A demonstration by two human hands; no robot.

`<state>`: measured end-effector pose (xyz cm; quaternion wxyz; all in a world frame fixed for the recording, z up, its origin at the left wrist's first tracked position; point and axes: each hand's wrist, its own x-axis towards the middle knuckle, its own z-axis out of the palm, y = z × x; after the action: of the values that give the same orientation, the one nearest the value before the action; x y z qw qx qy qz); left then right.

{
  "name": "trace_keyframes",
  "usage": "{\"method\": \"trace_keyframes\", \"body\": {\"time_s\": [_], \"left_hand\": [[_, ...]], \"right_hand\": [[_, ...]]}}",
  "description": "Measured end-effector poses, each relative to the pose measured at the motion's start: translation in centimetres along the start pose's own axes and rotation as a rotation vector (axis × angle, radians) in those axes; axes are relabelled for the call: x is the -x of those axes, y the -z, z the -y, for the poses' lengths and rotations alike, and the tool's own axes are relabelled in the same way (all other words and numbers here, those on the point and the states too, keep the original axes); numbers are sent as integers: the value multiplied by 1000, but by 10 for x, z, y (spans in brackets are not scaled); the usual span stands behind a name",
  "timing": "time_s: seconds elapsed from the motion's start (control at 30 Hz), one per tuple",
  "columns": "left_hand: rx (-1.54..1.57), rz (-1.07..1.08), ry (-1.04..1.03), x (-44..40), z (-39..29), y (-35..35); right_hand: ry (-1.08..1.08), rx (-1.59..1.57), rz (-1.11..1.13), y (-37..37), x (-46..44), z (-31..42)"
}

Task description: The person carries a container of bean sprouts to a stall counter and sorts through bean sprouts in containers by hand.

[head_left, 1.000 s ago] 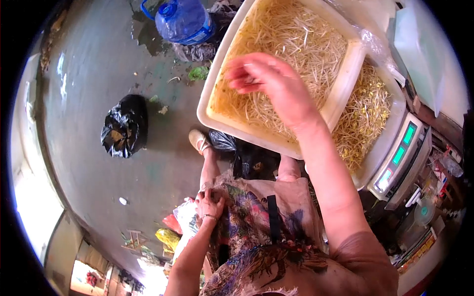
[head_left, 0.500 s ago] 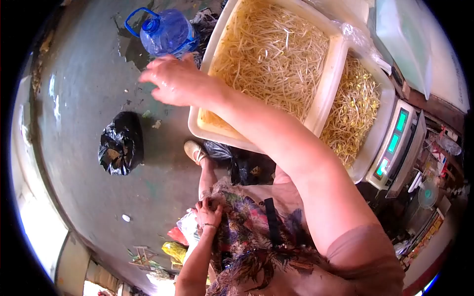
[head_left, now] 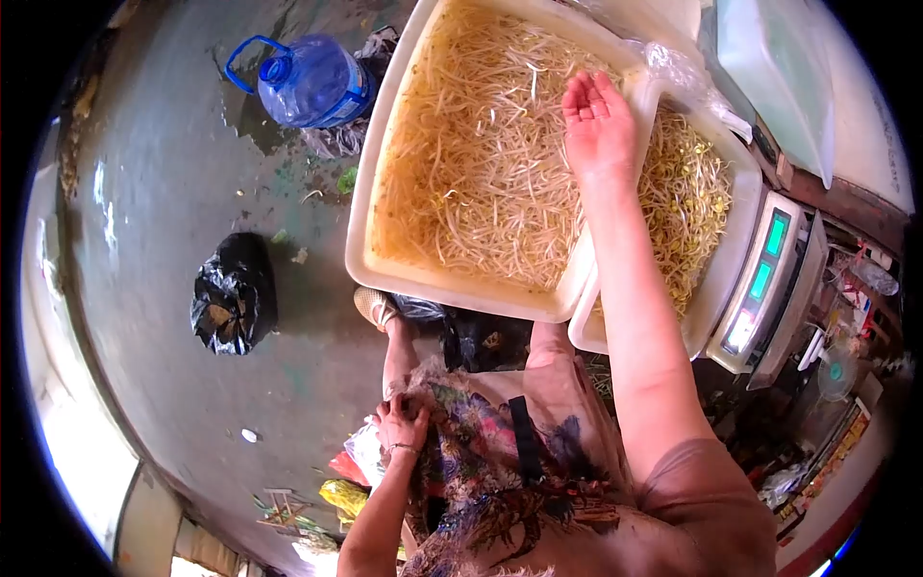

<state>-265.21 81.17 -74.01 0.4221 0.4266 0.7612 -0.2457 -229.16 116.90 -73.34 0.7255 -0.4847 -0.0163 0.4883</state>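
My right hand (head_left: 600,127) is palm up over the right side of a white tub (head_left: 361,216), its fingers apart and nothing in them. Pale bean sprouts (head_left: 481,144) in yellowish water fill that tub. Beside it on the right, a second white tub (head_left: 740,221) holds sprouts with yellow heads (head_left: 690,192), partly covered by my forearm. My left hand (head_left: 401,425) rests on my thigh, on the patterned cloth (head_left: 461,433), with its fingers bent; whether they grip the cloth is unclear.
A blue water jug (head_left: 312,82) stands on the floor beyond the tub's left side. An open black bag (head_left: 234,293) is on the floor at left. A scale with green displays (head_left: 760,281) adjoins the second tub. Yellow and red bags (head_left: 344,498) lie at lower left.
My right hand swung left past the tub's edge, then back right over the tub, turning palm up. The view shifted a little. My left hand stays on the thigh.
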Motion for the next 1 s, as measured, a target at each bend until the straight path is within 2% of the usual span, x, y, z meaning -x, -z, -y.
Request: {"method": "trace_keyframes", "body": {"time_s": [0.03,0.23,0.63,0.83,1.0], "left_hand": [[-6,-1,-1,0,-1,0],[-43,2,-3,1,-5,-1],[-83,39,16,-3,-4,-3],[-94,27,4,-5,-1,-6],[-88,31,12,-5,-2,-5]], "right_hand": [[1,-92,-86,2,-2,4],[-1,-335,-149,-7,-18,2],[0,-173,-257,5,-37,-15],[-71,5,-243,-12,-25,-8],[-103,-46,-175,-14,-36,-16]]}}
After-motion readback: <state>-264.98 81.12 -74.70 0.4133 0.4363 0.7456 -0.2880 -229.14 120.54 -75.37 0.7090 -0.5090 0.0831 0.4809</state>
